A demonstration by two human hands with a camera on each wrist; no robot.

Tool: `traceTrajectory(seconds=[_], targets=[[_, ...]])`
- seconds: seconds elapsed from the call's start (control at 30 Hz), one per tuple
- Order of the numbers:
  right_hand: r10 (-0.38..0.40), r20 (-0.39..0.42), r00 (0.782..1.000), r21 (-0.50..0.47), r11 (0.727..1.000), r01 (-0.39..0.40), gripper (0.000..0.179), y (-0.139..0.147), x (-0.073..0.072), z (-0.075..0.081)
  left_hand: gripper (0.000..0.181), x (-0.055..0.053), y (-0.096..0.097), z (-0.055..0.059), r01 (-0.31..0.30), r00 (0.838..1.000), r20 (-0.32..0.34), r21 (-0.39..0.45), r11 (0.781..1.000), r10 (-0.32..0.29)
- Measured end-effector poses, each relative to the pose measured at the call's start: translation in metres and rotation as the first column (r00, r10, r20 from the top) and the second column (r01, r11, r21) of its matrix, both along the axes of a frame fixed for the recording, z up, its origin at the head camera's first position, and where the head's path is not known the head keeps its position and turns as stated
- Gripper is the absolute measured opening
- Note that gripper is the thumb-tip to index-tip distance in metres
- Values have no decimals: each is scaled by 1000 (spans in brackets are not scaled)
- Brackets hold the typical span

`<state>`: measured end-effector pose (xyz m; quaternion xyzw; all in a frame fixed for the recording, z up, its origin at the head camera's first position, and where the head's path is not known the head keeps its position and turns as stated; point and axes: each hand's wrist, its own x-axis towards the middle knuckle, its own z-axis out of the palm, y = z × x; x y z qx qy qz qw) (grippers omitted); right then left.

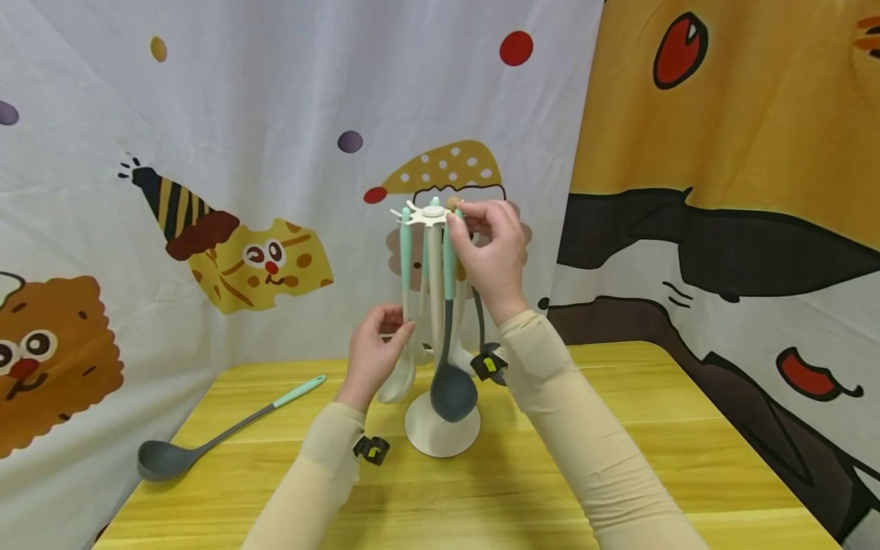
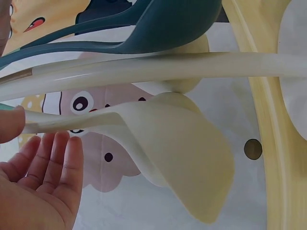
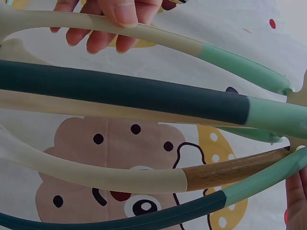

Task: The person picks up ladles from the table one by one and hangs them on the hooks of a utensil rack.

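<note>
A cream utensil rack (image 1: 443, 447) stands on the table, with a round base and a hooked top. My left hand (image 1: 376, 351) holds the stem of a hanging cream spatula (image 2: 182, 158), its thumb across the stem and the fingers behind. Up at the hooks, my right hand (image 1: 496, 244) pinches the top of a green handle (image 3: 259, 177) belonging to a dark grey utensil (image 1: 479, 317); its lower end is partly hidden by the wrist. A dark grey ladle (image 1: 454, 393) with a green handle hangs in front, close beside the right thumb. Behind it is a cream utensil with a wooden-looking handle (image 3: 235, 167).
Another dark grey ladle (image 1: 168, 461) with a green handle lies on the left of the wood-grain table (image 1: 584, 473). A cartoon-printed curtain (image 1: 275, 99) hangs right behind the table. Each wrist wears a small black camera.
</note>
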<state>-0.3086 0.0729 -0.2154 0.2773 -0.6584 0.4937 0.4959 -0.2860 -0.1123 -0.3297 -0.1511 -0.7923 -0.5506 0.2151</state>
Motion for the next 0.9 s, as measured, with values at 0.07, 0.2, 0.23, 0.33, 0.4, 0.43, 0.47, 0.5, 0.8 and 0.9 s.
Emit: traceTrajectory(seconds=[0.07, 0.2, 0.23, 0.33, 0.4, 0.43, 0.47, 0.5, 0.8, 0.9], targets=[[-2, 2, 1000, -1, 1000, 2, 20, 0, 0, 0, 27, 1, -1, -2, 4, 1000, 4, 0, 1000, -4], [-3, 7, 1000, -3, 1000, 3, 20, -1, 0, 0, 32, 2, -4, -5, 12, 1000, 11, -8, 1000, -12], [-2, 8, 1000, -3, 1000, 2, 20, -1, 0, 0, 33, 2, -6, -6, 13, 1000, 16, -10, 1000, -13], [-1, 9, 1000, -6, 1000, 1, 20, -1, 0, 0, 38, 3, -10, -9, 13, 999, 35, -13, 1000, -13], [-1, 9, 1000, -7, 1000, 2, 20, -1, 0, 0, 41, 3, -13, -12, 15, 999, 50, -19, 1000, -14], [-1, 8, 1000, -7, 1000, 1, 20, -1, 0, 0, 42, 3, -15, -14, 14, 998, 56, -24, 1000, -13], [-2, 8, 1000, -8, 1000, 2, 20, -1, 0, 0, 43, 3, -17, -15, 13, 998, 58, -31, 999, -11], [-3, 8, 1000, -8, 1000, 3, 20, -1, 0, 0, 44, 3, -19, -16, 12, 998, 59, -41, 999, -10], [-6, 3, 1000, -5, 1000, 6, 20, -2, 2, 0, 59, 3, -33, -28, 15, 1000, 30, -177, 984, -10], [-8, 3, 1000, -5, 1000, 8, 21, -2, 2, 0, 66, 4, -38, -31, 13, 999, 52, -220, 975, -2]])
